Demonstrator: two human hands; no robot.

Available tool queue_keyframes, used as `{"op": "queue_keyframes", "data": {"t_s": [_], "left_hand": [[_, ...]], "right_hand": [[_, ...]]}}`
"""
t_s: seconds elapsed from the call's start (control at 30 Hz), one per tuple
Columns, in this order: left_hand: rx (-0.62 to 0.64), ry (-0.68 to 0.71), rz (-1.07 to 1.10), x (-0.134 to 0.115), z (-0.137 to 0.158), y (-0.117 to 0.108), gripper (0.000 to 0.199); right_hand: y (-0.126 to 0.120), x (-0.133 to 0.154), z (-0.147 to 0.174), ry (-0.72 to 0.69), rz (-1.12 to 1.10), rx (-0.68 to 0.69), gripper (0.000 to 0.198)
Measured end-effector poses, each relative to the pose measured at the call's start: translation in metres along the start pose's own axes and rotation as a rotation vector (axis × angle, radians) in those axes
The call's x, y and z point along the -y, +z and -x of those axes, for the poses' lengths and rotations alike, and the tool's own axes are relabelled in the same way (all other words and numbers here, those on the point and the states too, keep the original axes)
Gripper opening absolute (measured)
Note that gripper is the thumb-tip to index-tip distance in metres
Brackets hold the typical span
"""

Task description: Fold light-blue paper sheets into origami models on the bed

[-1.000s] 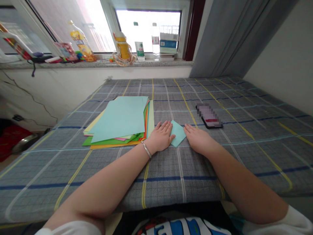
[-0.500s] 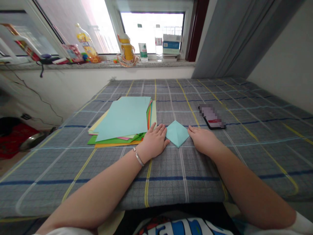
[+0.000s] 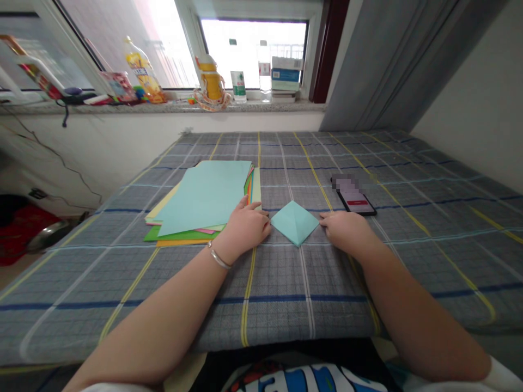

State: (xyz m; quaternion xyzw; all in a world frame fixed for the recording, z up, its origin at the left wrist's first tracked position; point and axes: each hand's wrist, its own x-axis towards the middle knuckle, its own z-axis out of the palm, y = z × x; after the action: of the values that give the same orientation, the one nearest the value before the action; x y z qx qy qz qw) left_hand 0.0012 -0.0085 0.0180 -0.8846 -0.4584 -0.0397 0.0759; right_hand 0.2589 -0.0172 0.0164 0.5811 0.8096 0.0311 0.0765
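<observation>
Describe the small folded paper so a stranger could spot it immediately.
On the plaid cloth, look between the left hand and right hand. The folded paper there is a pale-blue diamond creased down its middle, far smaller than the paper stack to its left.

Lit by daylight through white-framed windows point(image 3: 249, 54) above a speckled windowsill point(image 3: 175, 108); bounded by white walls point(image 3: 469, 98); hung with a gray curtain point(image 3: 379, 60); spread with plaid cloth point(image 3: 281, 277).

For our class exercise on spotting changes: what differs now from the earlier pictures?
The left hand has moved left and the right hand slightly right. More of the folded light-blue paper now shows between them; whether they still touch its corners is unclear. The paper stack and phone stayed put.
</observation>
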Motion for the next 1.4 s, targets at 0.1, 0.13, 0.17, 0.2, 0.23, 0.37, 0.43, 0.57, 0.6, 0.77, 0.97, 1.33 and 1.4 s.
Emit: {"op": "queue_keyframes", "data": {"t_s": [0.1,0.13,0.17,0.2,0.23,0.37,0.43,0.57,0.6,0.77,0.97,1.33,1.4], "left_hand": [[-0.046,-0.082,0.008,-0.001,-0.006,0.007,0.041],[-0.053,-0.117,0.008,-0.003,-0.009,0.010,0.043],[-0.070,-0.151,0.005,-0.004,-0.011,0.014,0.043],[-0.086,-0.170,0.001,-0.006,-0.014,0.018,0.042],[-0.099,-0.166,0.000,-0.009,-0.016,0.021,0.041],[-0.109,-0.110,0.010,-0.017,-0.025,0.032,0.046],[-0.077,-0.090,0.022,-0.021,-0.029,0.034,0.048],[-0.011,-0.121,0.043,-0.025,-0.039,0.032,0.049],[0.005,-0.129,0.044,-0.025,-0.042,0.031,0.050],[0.192,-0.140,0.062,-0.018,-0.064,0.019,0.054],[0.235,-0.132,0.023,-0.016,-0.076,0.016,0.050],[-0.057,-0.068,-0.061,-0.028,-0.053,0.042,0.049],[-0.043,-0.056,-0.046,-0.027,-0.046,0.043,0.051]], "right_hand": [[0.000,0.001,-0.004,0.110,-0.063,-0.054,0.035],[0.001,0.001,-0.006,0.139,-0.090,-0.082,0.036],[0.002,0.003,-0.008,0.154,-0.119,-0.113,0.037],[0.004,0.004,-0.010,0.154,-0.149,-0.143,0.040],[0.006,0.005,-0.013,0.143,-0.176,-0.167,0.042],[0.015,0.009,-0.027,0.042,-0.228,-0.170,0.046],[0.018,0.012,-0.033,0.030,-0.228,-0.155,0.045],[0.021,0.016,-0.040,0.050,-0.217,-0.156,0.045],[0.021,0.016,-0.041,0.055,-0.211,-0.157,0.046],[0.021,0.018,-0.040,0.053,-0.199,-0.174,0.046],[0.022,0.019,-0.040,0.059,-0.184,-0.166,0.047],[0.033,-0.005,-0.035,-0.113,-0.335,-0.202,0.045],[0.034,-0.008,-0.033,-0.129,-0.355,-0.212,0.044]]}}
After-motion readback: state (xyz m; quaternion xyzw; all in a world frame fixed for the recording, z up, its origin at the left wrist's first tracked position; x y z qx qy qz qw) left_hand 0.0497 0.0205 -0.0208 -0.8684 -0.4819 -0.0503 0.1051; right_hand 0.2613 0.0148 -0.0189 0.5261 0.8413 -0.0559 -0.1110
